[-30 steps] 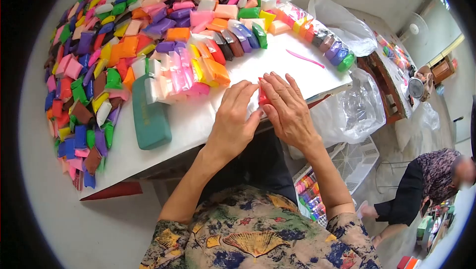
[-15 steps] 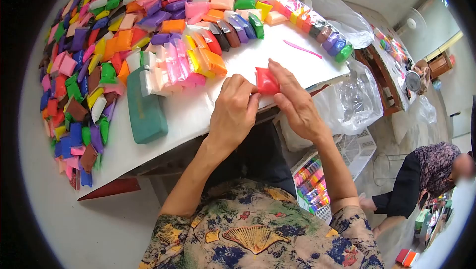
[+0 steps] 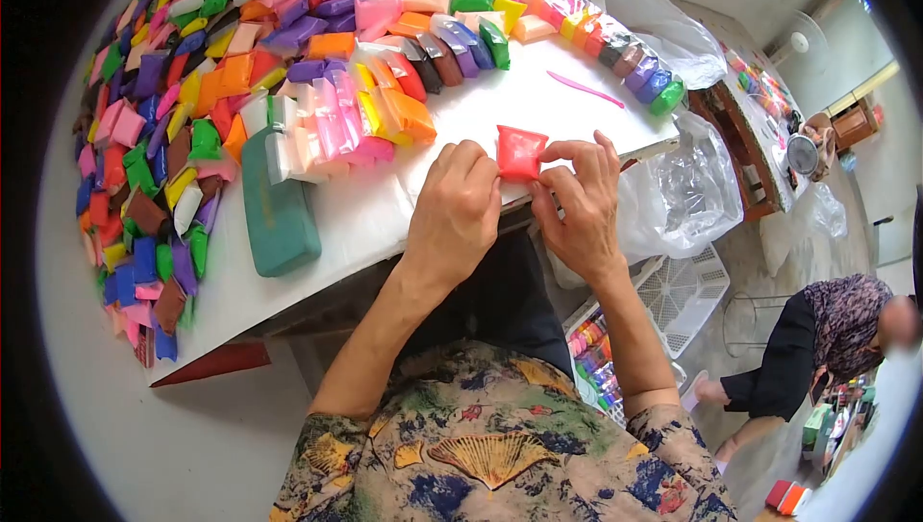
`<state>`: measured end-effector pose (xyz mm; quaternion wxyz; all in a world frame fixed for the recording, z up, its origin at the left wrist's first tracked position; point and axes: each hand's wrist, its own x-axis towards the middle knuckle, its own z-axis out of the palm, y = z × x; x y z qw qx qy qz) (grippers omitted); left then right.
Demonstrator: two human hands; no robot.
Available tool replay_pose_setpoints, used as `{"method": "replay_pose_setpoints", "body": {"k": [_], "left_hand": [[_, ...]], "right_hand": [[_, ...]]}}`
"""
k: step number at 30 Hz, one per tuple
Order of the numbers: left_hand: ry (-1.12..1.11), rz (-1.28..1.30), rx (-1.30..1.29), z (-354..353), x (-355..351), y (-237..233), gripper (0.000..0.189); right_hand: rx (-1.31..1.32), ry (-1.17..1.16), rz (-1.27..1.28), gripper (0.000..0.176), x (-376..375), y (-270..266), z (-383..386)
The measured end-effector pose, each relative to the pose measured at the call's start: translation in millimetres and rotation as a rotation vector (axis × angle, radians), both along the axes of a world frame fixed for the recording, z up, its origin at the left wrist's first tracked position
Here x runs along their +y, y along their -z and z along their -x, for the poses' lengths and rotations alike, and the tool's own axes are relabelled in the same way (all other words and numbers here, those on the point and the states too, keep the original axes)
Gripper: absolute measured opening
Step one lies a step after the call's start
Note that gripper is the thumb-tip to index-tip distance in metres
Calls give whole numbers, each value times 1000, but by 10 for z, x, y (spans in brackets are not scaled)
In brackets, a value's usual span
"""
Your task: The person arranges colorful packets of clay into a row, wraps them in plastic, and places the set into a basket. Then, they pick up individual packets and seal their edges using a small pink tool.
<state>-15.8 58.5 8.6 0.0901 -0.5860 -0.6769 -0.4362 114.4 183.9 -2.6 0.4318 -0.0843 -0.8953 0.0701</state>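
Between my hands, at the table's front edge, is a small red packet (image 3: pixel 520 151) in clear wrap. My left hand (image 3: pixel 456 197) is closed, its thumb and forefinger pinching the packet's left edge. With thumb and forefinger together, my right hand (image 3: pixel 581 197) grips the lower right corner, its other fingers raised. To the left stands a row of upright wrapped packets (image 3: pixel 332 123) in pink, yellow and orange. A dark green block (image 3: pixel 277 200) lies against the row's left end. Beyond my right hand rests a thin pink plastic stick (image 3: pixel 585 89).
A big heap of coloured packets (image 3: pixel 202 89) covers the table's left and far side. A long clear-wrapped roll of packets (image 3: pixel 615 46) lies at the right. Plastic bags (image 3: pixel 678 190) hang by the edge, above a white crate (image 3: pixel 687 301). Another person (image 3: pixel 827 339) is at the right.
My right hand has turned from lying flat along the packet's right side to pinching its lower corner, fingers lifted. The left hand keeps its pinch, and more of the red packet shows.
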Motion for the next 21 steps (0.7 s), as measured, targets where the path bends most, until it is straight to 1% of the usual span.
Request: {"method": "replay_pose_setpoints", "body": {"k": [4, 7, 8, 10, 11, 12, 13, 17, 19, 21], "left_hand": [[-17, 19, 65, -21, -6, -10, 11], [-17, -14, 57, -32, -19, 33, 12], [-11, -75, 74, -42, -24, 47, 13], [5, -194, 104, -64, -36, 87, 17], [19, -205, 138, -72, -61, 115, 20], [0, -218, 191, -94, -94, 111, 18], [-18, -232, 243, -120, -120, 98, 17], [-48, -299, 452, -102, -175, 85, 18], [-36, -312, 479, -89, -201, 53, 18], [-32, -320, 496, -57, -225, 21, 19]], "right_hand": [[30, 60, 71, 13, -60, 41, 1], [3, 92, 136, 13, -134, -3, -29], [-16, 101, 159, 13, -157, -18, -37], [-12, 107, 364, 16, -243, -133, -61], [-14, 110, 470, 18, -302, -198, -76], [-19, 113, 580, 20, -346, -225, -79], [67, 92, 570, 27, -364, -225, -52], [102, 76, 753, 35, -473, -386, -34], [120, 34, 876, 40, -476, -446, 19], [78, -41, 915, 42, -433, -464, 71]]}}
